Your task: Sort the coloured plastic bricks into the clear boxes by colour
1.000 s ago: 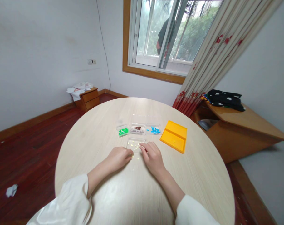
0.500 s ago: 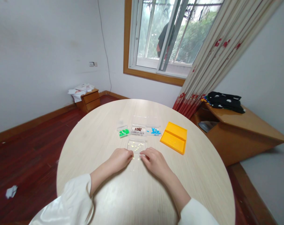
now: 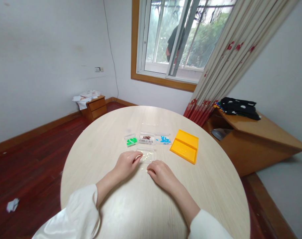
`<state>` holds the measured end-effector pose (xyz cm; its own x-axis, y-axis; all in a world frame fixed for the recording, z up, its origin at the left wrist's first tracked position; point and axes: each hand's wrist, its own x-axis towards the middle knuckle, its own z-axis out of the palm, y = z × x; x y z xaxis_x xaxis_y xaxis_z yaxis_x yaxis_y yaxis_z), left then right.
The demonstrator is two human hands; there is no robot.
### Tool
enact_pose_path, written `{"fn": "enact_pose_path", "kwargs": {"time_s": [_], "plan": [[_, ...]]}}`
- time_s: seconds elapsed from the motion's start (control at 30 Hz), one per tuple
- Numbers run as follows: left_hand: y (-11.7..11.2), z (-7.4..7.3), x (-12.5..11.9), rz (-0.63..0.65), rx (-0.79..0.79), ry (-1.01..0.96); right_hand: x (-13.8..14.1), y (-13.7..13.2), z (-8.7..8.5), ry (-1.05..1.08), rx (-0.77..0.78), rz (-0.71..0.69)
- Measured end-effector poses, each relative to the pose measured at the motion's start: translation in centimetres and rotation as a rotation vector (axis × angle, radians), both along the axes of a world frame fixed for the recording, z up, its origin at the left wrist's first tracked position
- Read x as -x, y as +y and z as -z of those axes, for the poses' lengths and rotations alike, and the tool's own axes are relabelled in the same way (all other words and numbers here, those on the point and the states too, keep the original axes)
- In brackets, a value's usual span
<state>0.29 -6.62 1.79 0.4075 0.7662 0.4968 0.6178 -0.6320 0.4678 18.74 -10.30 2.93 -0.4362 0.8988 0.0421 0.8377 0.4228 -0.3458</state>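
Note:
My left hand point(image 3: 127, 163) reaches over the near left corner of a clear tray of pale yellow pieces point(image 3: 147, 155), fingers curled together at the tray's edge; what they pinch is too small to see. My right hand point(image 3: 160, 173) rests on the round wooden table point(image 3: 210, 186) just in front of the tray, fingers curled down onto loose pale pieces point(image 3: 143, 167). Behind the tray stand three small clear boxes: green pieces point(image 3: 130, 140), brown pieces point(image 3: 147, 137), blue pieces point(image 3: 163, 139).
An orange open case point(image 3: 185, 145) lies to the right of the boxes. A low wooden cabinet with dark folded cloth point(image 3: 238, 106) stands at the right. A small wooden drawer unit point(image 3: 93, 106) is by the far wall. A person shows outside the window point(image 3: 173, 43).
My left hand has moved forward from the loose pieces onto the tray's near left corner. My right hand has drawn back slightly toward me.

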Motion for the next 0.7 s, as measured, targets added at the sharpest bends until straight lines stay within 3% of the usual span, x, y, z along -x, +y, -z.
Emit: {"fn": "enact_pose_path", "kwargs": {"time_s": [0.23,0.43,0.57,0.7], "plan": [[-0.1,-0.9,-0.1,-0.15,0.215,0.124,0.0,-0.1,0.0,0.038,-0.015,-0.03],[-0.3,-1.5,-0.1,-0.072,0.284,0.236,0.0,0.0,0.7,0.067,-0.064,-0.029],[-0.5,-1.6,-0.3,-0.002,0.325,0.343,-0.1,0.1,1.0,0.161,-0.264,-0.041],[-0.6,-1.2,-0.4,0.042,0.321,0.403,-0.2,0.4,0.8,0.269,-0.545,0.041]]}}
